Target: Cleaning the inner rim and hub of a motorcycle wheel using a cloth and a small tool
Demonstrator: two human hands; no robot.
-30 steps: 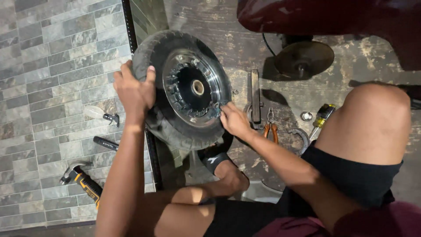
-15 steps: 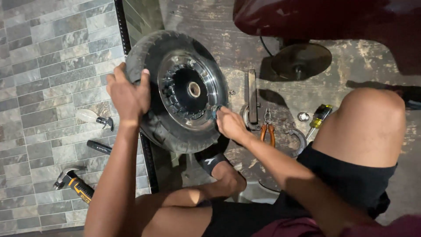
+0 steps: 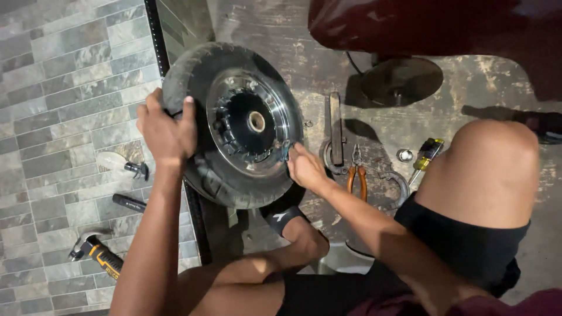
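Fingers of the left hand (image 3: 167,131) are curling closed over the tread of the small scooter wheel (image 3: 234,126), gripping its outer edge so the wheel is staying propped on its side, hub facing up toward the camera. That hold is steadying it while the right hand (image 3: 304,168) is working at the lower right rim, fingertips pinched around something small there; what it is cannot be told. The wheel is resting on the floor against a dark metal strip (image 3: 157,35) where grey tiles are meeting stained concrete (image 3: 281,35), and the person's sandalled foot (image 3: 287,219) is sitting just below it, seemingly bracing it. Tools are lying within reach right of the wheel: a flat tyre lever (image 3: 335,129), orange-handled pliers (image 3: 356,175) and a screwdriver (image 3: 426,155). Left of the wheel a spray bottle (image 3: 120,164), a black-handled tool (image 3: 129,203) and a hammer (image 3: 96,251) are lying on the tiles.
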